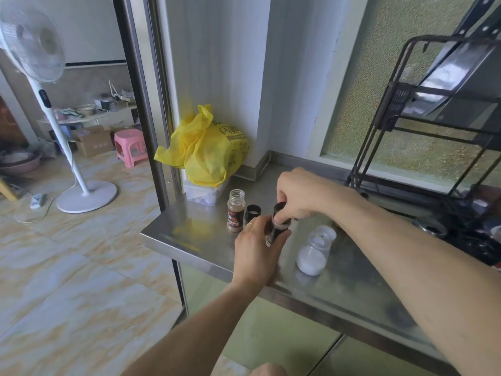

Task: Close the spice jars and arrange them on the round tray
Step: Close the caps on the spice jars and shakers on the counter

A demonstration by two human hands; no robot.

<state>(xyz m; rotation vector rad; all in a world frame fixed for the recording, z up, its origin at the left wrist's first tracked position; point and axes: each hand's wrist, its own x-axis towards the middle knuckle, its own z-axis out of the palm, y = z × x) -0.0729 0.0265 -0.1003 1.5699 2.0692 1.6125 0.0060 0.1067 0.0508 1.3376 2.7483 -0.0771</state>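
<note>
Gripping with my left hand [256, 251], I am wrapping my fingers closed around a dark spice jar [274, 232] and holding it tilted above the steel tabletop [189, 229], in the middle of the frame. With my right hand [296, 198] I am pinching a black cap [279, 208] at the jar's mouth. Just left of them an uncapped brown spice jar [235, 214] is standing beside a loose black lid [253, 211]. Lower right, a clear jar of white powder [315, 249] is sitting upright.
</note>
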